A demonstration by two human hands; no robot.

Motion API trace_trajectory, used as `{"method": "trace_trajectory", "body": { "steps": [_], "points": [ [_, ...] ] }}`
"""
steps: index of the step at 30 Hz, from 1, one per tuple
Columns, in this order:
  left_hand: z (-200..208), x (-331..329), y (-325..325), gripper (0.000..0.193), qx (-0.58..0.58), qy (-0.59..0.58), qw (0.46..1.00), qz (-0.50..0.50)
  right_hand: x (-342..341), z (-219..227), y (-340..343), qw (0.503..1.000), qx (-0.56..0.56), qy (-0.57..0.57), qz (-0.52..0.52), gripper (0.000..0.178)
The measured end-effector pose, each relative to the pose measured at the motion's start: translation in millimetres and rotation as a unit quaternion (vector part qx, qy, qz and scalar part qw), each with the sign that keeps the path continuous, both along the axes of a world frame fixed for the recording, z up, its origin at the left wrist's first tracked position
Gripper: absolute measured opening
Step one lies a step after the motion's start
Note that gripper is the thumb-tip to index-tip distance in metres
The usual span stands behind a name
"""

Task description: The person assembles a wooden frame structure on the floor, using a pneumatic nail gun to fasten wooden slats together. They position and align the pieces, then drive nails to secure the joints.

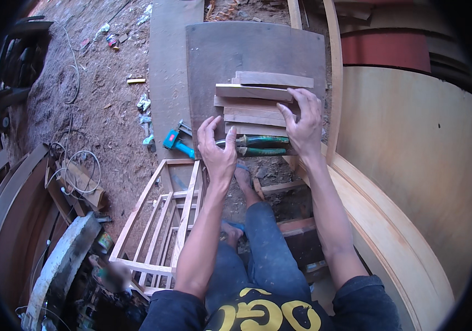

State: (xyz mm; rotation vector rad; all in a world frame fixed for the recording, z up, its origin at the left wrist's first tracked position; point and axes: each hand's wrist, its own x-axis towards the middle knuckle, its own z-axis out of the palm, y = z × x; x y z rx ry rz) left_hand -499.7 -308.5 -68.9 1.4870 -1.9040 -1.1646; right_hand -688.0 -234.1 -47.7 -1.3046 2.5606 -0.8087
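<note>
Several short wooden strips lie side by side in a loose stack on a dark board, their ends uneven. My right hand is at their right ends, thumb and fingers apart, the fingertips at or just touching the upper strips. My left hand hovers by the lower left end of the stack, its fingers curved and spread, with nothing in it. Between my hands, a pair of pliers or cutters with green handles lies along the board's near edge, its head partly hidden by my left hand.
The dark board forms the work surface. A teal nail gun-like tool rests at its left. Below that stands a slatted wooden frame. Large plywood panels and curved wooden pieces flank my right. Cables and scraps litter the dirt floor.
</note>
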Motion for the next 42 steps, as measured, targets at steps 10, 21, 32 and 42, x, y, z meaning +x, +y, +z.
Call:
{"method": "trace_trajectory", "body": {
  "steps": [10,21,32,42],
  "points": [
    [79,39,72,0.021,0.06,0.108,0.989,0.076,3,11,23,0.994,0.072,-0.064,0.056,0.027],
    [211,181,216,0.052,0.225,0.189,0.905,0.307,223,161,137,0.686,0.172,-0.698,0.109,0.045],
    [220,426,391,0.036,0.09,0.135,0.809,0.564,472,205,227,0.638,0.307,-0.371,0.6,0.052],
    [125,592,491,0.051,0.071,0.127,0.723,0.675,642,143,332,0.604,0.197,-0.174,0.753,0.048]
  ]
}}
